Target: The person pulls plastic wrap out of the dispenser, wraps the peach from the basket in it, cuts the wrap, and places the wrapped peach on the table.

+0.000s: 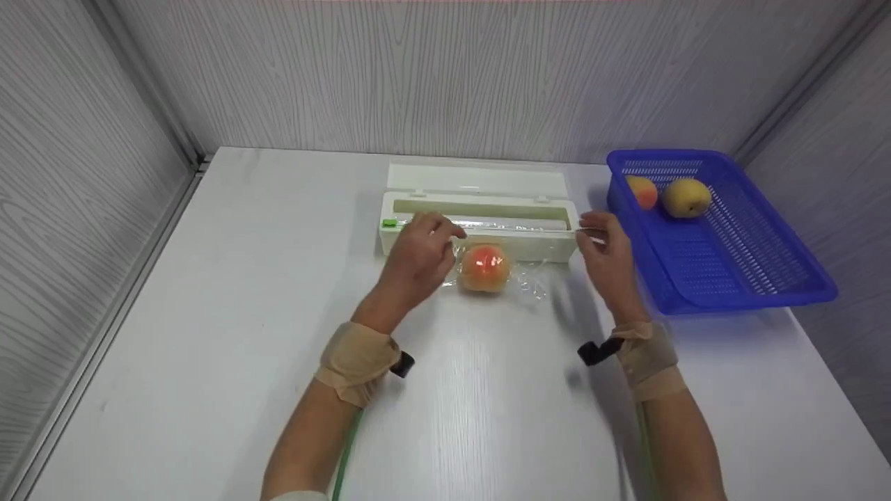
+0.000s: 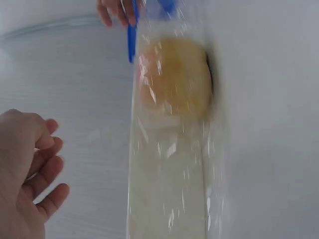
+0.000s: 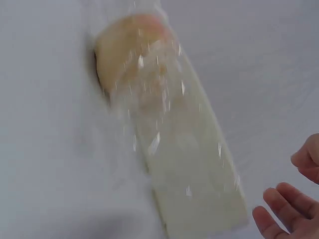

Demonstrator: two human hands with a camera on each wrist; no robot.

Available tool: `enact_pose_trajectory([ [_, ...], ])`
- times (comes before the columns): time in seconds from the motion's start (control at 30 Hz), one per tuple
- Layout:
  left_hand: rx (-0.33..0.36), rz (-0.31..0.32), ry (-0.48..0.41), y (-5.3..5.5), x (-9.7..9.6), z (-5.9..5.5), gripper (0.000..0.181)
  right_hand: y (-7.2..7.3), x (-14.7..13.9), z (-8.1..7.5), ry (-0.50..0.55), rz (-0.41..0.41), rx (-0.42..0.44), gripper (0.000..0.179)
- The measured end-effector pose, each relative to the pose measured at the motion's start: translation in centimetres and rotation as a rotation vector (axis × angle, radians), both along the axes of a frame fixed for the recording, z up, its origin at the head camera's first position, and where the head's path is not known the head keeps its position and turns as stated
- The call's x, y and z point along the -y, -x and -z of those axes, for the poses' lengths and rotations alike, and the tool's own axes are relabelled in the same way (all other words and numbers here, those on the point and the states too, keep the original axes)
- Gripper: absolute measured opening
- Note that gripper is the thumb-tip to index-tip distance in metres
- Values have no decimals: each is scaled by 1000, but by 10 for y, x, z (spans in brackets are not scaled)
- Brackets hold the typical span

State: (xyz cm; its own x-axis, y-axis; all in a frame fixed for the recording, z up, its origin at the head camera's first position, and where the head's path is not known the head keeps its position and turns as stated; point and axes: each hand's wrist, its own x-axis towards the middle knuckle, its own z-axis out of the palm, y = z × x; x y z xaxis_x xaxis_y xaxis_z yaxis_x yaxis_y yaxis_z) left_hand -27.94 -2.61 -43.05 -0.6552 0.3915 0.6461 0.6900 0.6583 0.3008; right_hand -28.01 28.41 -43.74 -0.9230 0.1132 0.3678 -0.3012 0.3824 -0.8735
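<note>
Pale wood-grain panels [image 1: 390, 76] stand around a white surface [image 1: 473, 417]. At its right side sits a blue plastic basket [image 1: 703, 268] with slotted walls. To the basket's left, near the back edge, lies a long white cling-film dispenser [image 1: 480, 199], its lid [image 1: 480, 182] hinged back and a roll [image 1: 501, 223] inside. Clear cling film [image 1: 532, 287] spreads in front of it, glinting in creases. The left hand [image 1: 421, 254] hovers by the dispenser's front, its fingers loosely curved with nothing seen in them; the right hand [image 1: 609, 257] is near the dispenser's right end, thumb and fingers spread moderately apart, no object visible between them. Tan wraps [image 1: 358, 358] circle both wrists. The red-and-yellow peach [image 1: 485, 269] rests under the film, right before the dispenser's front wall, between the two hands but apart from both. In the basket's far left part are a round yellow fruit [image 1: 686, 198] and, beside it, a second peach [image 1: 640, 192], partly hidden. Small black wrist cameras [image 1: 598, 353] jut inward, and a green slider [image 1: 389, 223] sits at the dispenser's left end.
</note>
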Motion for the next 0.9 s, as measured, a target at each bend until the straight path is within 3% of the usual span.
enact_pose_trajectory([
  [0.07, 38, -4, -2, -7, -18, 7, 23, -8, 21, 3, -84, -53, -87, 26],
  [0.17, 52, -45, 27, -11, -34, 18, 27, -16, 51, 9, -234, -161, -144, 23],
  [0.37, -66, -81, 125, -6, -46, 44, 40, -19, 71, 35, -497, -213, -116, 43],
  [0.47, -58, -123, 171, -5, -46, 53, 50, -20, 72, 43, -552, -233, -101, 56],
  [0.67, 65, -190, 240, -4, -47, 53, 66, -18, 77, 46, -577, -216, -127, 64],
  [0.9, 94, -162, 277, -12, -46, 43, 57, -25, 75, 43, -568, -232, -107, 57],
])
